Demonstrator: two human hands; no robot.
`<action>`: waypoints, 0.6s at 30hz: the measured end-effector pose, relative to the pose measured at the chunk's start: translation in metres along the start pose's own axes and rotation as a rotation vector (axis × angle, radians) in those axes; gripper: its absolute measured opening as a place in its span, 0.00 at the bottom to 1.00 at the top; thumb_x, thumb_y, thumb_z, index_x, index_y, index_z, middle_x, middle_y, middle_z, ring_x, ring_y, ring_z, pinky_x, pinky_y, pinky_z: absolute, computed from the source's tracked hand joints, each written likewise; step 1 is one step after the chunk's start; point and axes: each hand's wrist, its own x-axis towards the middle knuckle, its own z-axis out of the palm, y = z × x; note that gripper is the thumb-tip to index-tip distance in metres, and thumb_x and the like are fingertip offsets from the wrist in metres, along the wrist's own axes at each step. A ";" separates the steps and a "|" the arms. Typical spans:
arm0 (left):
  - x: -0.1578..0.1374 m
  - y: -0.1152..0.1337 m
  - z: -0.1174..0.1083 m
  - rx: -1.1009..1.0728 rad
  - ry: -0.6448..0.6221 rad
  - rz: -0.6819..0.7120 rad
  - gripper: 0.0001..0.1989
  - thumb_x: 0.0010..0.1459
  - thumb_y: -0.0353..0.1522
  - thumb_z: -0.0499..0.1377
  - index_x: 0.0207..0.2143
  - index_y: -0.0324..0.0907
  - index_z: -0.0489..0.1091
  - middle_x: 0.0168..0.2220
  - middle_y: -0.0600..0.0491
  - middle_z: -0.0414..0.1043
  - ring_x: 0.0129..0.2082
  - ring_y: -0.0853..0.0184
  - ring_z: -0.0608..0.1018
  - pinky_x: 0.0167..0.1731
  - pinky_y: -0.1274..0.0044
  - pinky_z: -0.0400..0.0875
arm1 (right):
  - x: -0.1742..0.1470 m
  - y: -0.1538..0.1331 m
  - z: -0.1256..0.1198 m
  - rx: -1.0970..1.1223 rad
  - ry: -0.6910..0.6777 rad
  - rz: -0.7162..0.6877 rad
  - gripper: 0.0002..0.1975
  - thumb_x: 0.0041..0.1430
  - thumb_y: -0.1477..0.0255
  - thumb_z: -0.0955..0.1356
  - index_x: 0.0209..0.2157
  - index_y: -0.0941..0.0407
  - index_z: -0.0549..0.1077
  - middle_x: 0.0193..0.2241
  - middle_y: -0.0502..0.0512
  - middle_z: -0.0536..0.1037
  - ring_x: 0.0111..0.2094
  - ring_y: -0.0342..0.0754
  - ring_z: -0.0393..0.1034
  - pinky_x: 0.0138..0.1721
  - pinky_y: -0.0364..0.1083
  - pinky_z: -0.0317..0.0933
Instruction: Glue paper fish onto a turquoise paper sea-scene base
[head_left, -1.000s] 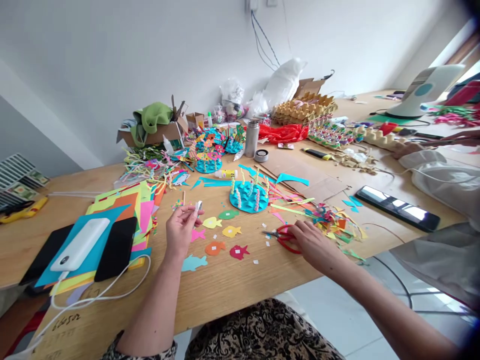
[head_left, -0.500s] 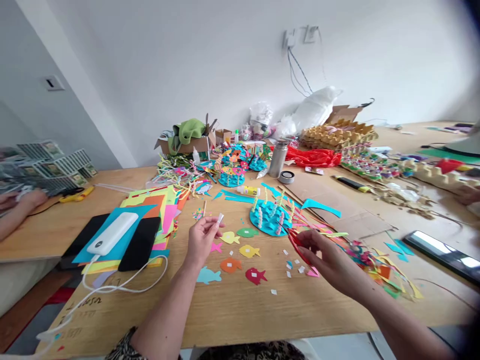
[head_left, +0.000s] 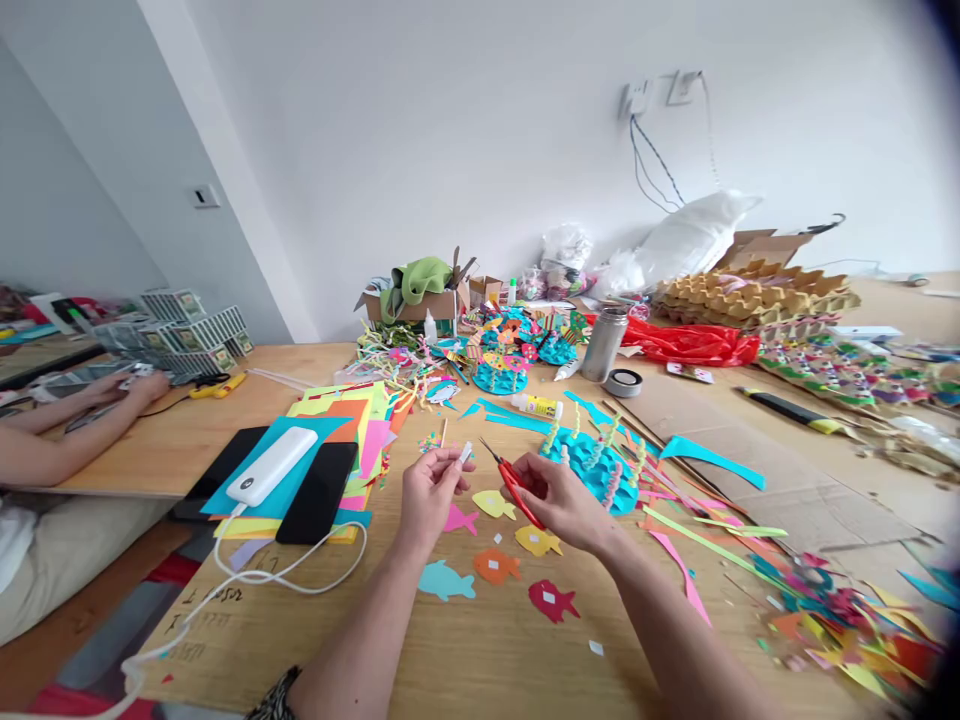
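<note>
Between the thumb and fingers of my left hand [head_left: 433, 492] is a small white strip [head_left: 466, 453]. My right hand [head_left: 556, 498] is closed around red-handled scissors [head_left: 517, 488], whose blades point toward the strip without touching it. Paper fish lie on the table below: a yellow-green fish [head_left: 494, 503], a pink fish [head_left: 459, 519], a yellow fish [head_left: 538, 541], an orange fish [head_left: 496, 566], a light blue fish [head_left: 446, 580] and a red fish [head_left: 553, 601]. The yellow, orange and red ones carry small white squares. Behind my right hand stands a blue base [head_left: 592, 462] with twisted pipe-cleaner stalks.
Left are a white power bank [head_left: 271, 466] with a cable, a black phone [head_left: 318, 492] and coloured paper [head_left: 375, 440]. A glue stick [head_left: 537, 405], a metal bottle [head_left: 604, 343] and egg trays [head_left: 757, 290] stand farther back. Paper scraps [head_left: 840, 620] lie right. Another person's hands work far left.
My right hand has moved left with the scissors, bringing the blades close to the white strip. My left hand still pinches the strip. The camera view has turned left.
</note>
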 end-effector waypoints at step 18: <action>-0.002 -0.001 0.002 0.128 0.006 0.050 0.10 0.51 0.35 0.60 0.33 0.37 0.73 0.29 0.47 0.80 0.22 0.71 0.76 0.24 0.80 0.71 | -0.004 0.016 0.010 0.011 -0.083 -0.015 0.15 0.58 0.60 0.66 0.31 0.58 0.71 0.20 0.47 0.67 0.21 0.40 0.56 0.21 0.41 0.47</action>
